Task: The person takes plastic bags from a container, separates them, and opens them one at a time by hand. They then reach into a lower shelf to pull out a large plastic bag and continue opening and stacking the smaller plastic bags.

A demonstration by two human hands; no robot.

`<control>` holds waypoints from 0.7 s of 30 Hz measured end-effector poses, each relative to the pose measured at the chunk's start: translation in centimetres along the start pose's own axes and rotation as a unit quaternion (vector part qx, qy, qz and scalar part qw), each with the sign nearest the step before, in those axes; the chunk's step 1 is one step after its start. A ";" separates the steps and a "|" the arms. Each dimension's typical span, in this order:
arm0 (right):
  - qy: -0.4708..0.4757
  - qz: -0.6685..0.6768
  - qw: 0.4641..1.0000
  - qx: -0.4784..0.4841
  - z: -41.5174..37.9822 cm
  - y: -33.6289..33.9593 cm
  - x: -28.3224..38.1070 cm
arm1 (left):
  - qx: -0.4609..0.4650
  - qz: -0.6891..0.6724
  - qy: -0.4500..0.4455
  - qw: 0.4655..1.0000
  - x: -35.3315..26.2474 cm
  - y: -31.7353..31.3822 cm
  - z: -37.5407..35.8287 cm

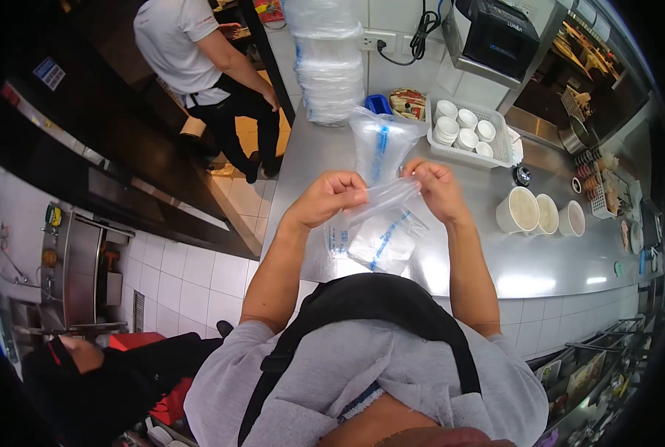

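Note:
A clear plastic bag (384, 200) is stretched between my two hands above the steel counter. My left hand (330, 197) pinches its left end between thumb and fingers. At the other end, my right hand (438, 189) has its fingers closed on the plastic. Below the hands lies a flat clear bag with blue print (386, 242) on the counter. Just beyond them is a larger clear plastic bag with a blue printed strip (381, 145); what is inside it I cannot make out.
Tall stacked clear plastic containers (325, 67) stand at the counter's back left. A white basket (470, 155) holds several small white cups. Three white tubs (518, 210) sit to the right on the steel counter (470, 257). A person in a white shirt (176, 45) and one in black (124, 380) are nearby.

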State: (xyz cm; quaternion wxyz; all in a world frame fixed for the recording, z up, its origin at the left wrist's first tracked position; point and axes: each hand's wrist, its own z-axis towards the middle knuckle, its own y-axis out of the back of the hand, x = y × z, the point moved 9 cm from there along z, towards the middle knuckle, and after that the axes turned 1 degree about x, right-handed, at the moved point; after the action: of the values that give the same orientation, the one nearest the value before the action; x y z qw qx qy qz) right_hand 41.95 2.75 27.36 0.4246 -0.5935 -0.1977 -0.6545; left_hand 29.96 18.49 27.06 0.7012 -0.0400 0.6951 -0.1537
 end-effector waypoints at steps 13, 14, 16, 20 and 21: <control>0.065 0.049 0.992 -0.091 4.5 5.1 -0.9 | -0.347 0.033 -0.015 0.937 -2.0 10.4 7.7; 0.063 0.056 0.992 -0.092 4.6 5.9 -2.7 | -0.344 -0.006 -0.009 0.939 0.8 12.5 8.1; -0.006 0.092 0.985 -0.144 5.0 7.4 -6.7 | -0.348 -0.048 -0.037 0.935 1.5 13.1 8.5; -0.028 0.071 0.971 -0.229 4.6 8.5 -5.6 | -0.384 0.039 -0.153 0.910 -4.1 8.0 5.0; -0.005 0.068 0.974 -0.218 4.7 7.9 -4.0 | -0.386 0.091 -0.185 0.899 -6.8 6.5 4.4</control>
State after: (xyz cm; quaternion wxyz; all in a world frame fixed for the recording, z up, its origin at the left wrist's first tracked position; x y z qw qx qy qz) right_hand 50.85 3.21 22.62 0.3273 -0.6869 -0.0114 -0.6488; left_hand 35.44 25.79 31.94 0.7580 -0.2718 0.5579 0.2009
